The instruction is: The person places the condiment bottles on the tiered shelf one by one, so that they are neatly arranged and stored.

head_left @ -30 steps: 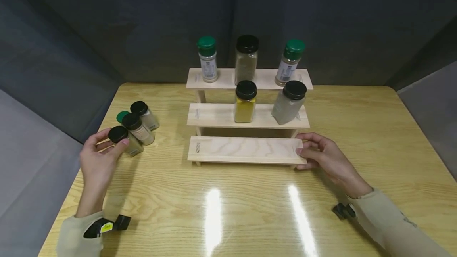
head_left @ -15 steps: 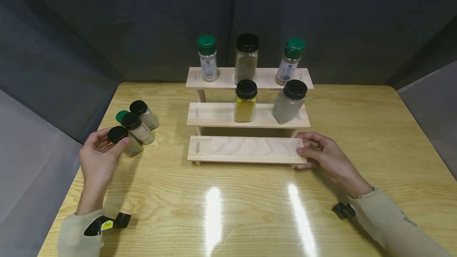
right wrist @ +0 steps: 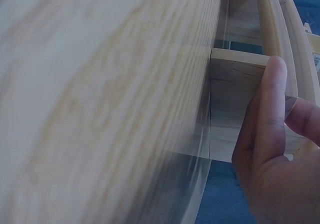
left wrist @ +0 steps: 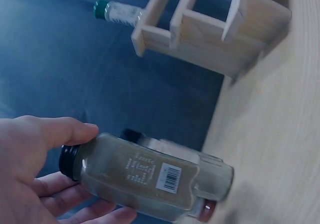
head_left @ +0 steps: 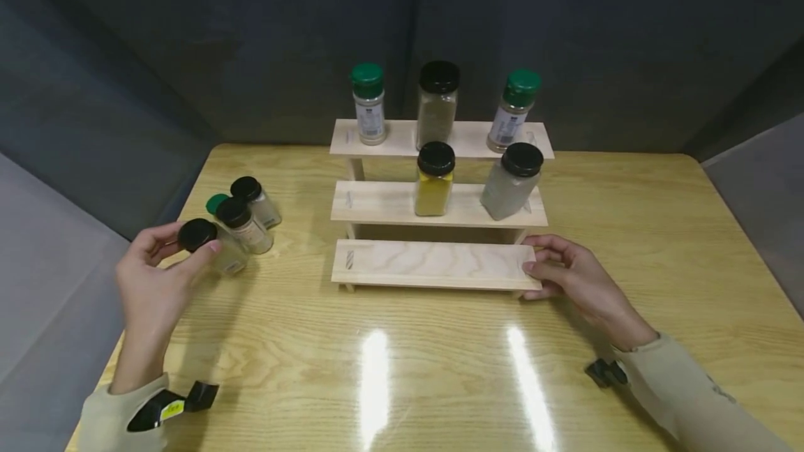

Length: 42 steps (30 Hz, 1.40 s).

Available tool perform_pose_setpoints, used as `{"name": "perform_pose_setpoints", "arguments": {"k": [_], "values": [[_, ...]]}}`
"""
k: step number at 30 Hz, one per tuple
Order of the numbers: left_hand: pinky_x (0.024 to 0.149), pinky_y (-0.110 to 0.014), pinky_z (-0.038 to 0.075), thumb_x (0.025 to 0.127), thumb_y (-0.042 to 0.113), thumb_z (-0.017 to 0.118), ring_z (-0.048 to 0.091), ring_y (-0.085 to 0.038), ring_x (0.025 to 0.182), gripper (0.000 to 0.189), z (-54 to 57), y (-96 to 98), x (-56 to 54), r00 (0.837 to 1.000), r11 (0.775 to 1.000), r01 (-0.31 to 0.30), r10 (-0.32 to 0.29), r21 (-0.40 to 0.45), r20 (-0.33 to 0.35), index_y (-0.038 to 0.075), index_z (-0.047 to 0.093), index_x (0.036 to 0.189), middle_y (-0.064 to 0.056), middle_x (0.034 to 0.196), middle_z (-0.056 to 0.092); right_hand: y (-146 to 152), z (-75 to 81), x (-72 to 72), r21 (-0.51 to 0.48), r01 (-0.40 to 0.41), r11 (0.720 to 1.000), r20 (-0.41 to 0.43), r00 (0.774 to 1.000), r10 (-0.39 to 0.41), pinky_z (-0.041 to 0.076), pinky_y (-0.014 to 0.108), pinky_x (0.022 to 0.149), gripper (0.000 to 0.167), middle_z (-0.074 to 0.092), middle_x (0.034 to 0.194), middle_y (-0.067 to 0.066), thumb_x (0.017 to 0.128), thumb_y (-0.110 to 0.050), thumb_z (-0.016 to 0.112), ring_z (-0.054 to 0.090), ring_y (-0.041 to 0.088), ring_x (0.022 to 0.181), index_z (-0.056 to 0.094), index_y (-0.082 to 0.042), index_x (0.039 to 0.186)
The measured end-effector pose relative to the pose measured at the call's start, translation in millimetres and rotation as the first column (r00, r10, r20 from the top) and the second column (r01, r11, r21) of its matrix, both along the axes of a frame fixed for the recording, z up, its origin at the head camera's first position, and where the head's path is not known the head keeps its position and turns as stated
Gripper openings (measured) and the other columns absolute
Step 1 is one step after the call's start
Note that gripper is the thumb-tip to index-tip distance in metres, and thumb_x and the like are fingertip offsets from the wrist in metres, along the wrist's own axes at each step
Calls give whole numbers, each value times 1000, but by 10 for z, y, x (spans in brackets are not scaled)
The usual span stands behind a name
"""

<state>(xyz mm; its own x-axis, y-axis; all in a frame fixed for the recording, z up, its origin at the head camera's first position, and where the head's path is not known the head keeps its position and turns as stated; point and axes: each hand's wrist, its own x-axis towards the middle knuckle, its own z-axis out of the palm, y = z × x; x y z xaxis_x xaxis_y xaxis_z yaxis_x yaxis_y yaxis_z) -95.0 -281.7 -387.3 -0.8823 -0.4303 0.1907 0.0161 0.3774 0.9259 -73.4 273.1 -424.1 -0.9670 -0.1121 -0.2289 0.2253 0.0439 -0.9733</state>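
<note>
My left hand (head_left: 153, 284) pinches a spice jar (left wrist: 140, 176) by its neck, between the thumb and the fingers. The jar is clear, with a black lid, a barcode label and brownish-green contents. It tilts at the left of the table, with other jars close behind it. At the right end of a three-step wooden rack (head_left: 433, 264), my right hand (head_left: 578, 281) grips the lowest shelf, thumb on top and fingers around the end. In the right wrist view, fingers (right wrist: 272, 114) lie against the rack's side.
Behind the held jar stand two black-lidded jars (head_left: 254, 236) and a green-lidded one (head_left: 216, 202), mostly hidden. The top shelf bears two green-capped shakers (head_left: 370, 117) and a tall black-lidded jar (head_left: 436, 114). A yellow-filled jar (head_left: 433, 194) and a greyish jar (head_left: 507, 190) occupy the middle shelf.
My left hand has shifted left and slightly toward me, drawing the jar a little away from the other jars. The right hand keeps its hold on the rack.
</note>
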Motion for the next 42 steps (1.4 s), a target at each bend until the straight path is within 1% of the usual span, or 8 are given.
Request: {"name": "perform_pose_setpoints", "arguments": {"k": [6,11,16,22,31,37,41,42], "values": [[73,-10,59,82,-7,92,65,-11,100,43,182,92,100,999,998,41,-41,54,11,5,78,121,7,114,70,9,6,6,3,-3,1000,-7,1000,3,70,45,77,41,55,108,11,105,7,68,66,16,89,51,9,141],[75,-12,62,82,-9,91,69,-11,100,44,306,202,152,993,993,119,-119,9,-7,2,77,123,5,116,71,26,8,13,3,-4,1000,-8,1000,4,70,45,76,41,56,108,11,105,7,67,67,17,88,50,10,142],[75,-14,63,83,-9,91,70,-13,101,44,418,310,141,979,979,202,-203,-15,-25,0,76,123,3,115,72,31,-6,13,2,-5,1000,-7,1000,5,70,45,76,40,57,106,9,105,8,65,69,19,86,49,10,142],[78,-15,63,85,-7,90,70,-13,103,44,523,441,82,949,950,304,-308,-63,-62,-3,75,126,3,117,72,27,-14,22,12,-1,1000,1,1000,1,70,45,76,40,57,107,11,105,8,65,71,21,86,50,10,142],[78,-15,63,84,-8,90,70,-15,96,43,676,677,-30,906,913,400,-407,-82,-113,-7,74,125,1,112,72,29,0,12,40,-11,999,4,1000,11,70,44,76,44,56,111,17,104,5,69,72,21,89,48,12,143],[64,-16,62,86,-3,90,73,-13,92,44,787,828,-142,874,879,471,-477,-76,-97,-3,74,127,2,109,73,10,19,-9,74,-27,997,-7,1000,28,70,44,77,45,56,110,16,105,5,68,72,21,88,47,14,144],[50,-18,53,87,-1,90,75,-12,83,45,825,916,-226,846,849,529,-528,-17,-75,-2,73,129,1,110,74,-6,34,-2,65,-30,997,-5,1000,31,70,43,77,46,56,110,16,106,4,67,72,21,87,46,14,145],[50,-18,52,87,-1,90,76,-12,83,45,833,938,-249,838,841,541,-540,-10,-74,-2,73,129,0,111,74,-9,35,-1,64,-31,997,-5,999,31,70,43,77,46,56,110,16,106,4,68,71,21,87,47,14,145]]}}
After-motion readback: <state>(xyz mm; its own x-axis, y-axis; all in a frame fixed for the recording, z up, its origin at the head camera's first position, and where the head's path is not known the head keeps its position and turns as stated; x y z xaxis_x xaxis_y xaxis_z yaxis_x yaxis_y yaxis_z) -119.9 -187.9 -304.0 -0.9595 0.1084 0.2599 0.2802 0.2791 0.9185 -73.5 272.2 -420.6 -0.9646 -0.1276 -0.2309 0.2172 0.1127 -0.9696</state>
